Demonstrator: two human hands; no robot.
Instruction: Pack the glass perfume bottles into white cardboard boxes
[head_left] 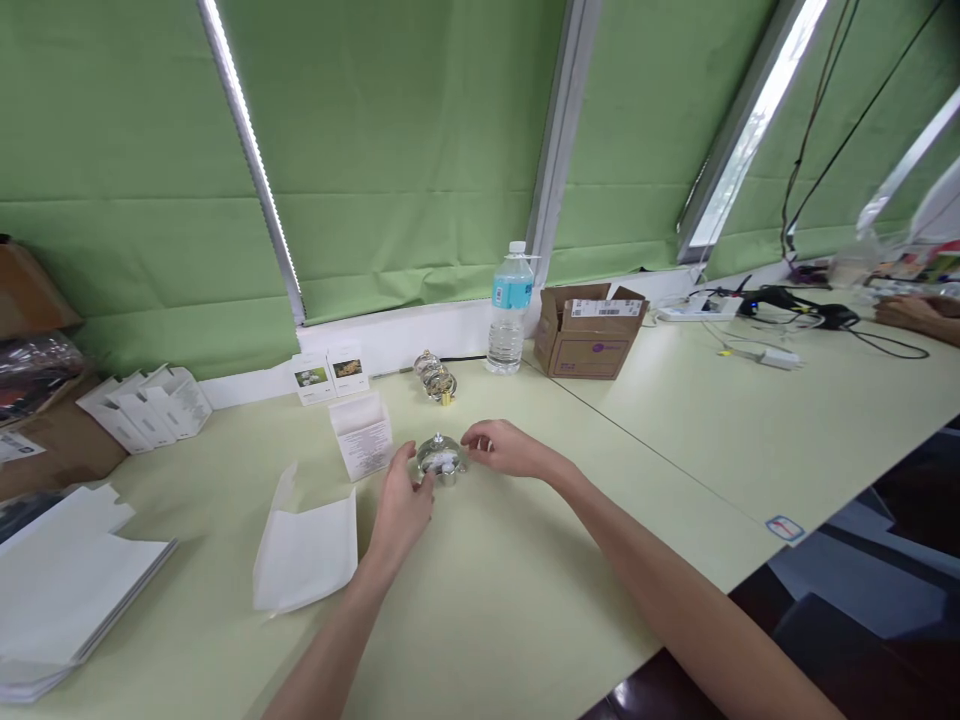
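Note:
A shiny silver, dome-shaped object (441,456) with a small knob on top sits on the table between my hands. A small silvery cylinder (448,475) shows at its front. My left hand (405,500) is at the dome's left side, thumb and fingers apart. On the other side, my right hand (501,446) has loosely curved fingers close to the dome's right edge, with nothing visible in them. I cannot tell whether either hand touches it. Left of the dome stands an open white box (361,437) with printed text. An opened white paper wrapper (311,555) lies nearer me.
Behind the dome are several shiny metal pieces (435,380), a water bottle (510,315) and an open cardboard box (589,335). Flat white sheets (67,580) are stacked at left, near white cartons (150,408). Cables and a power strip (696,307) lie far right.

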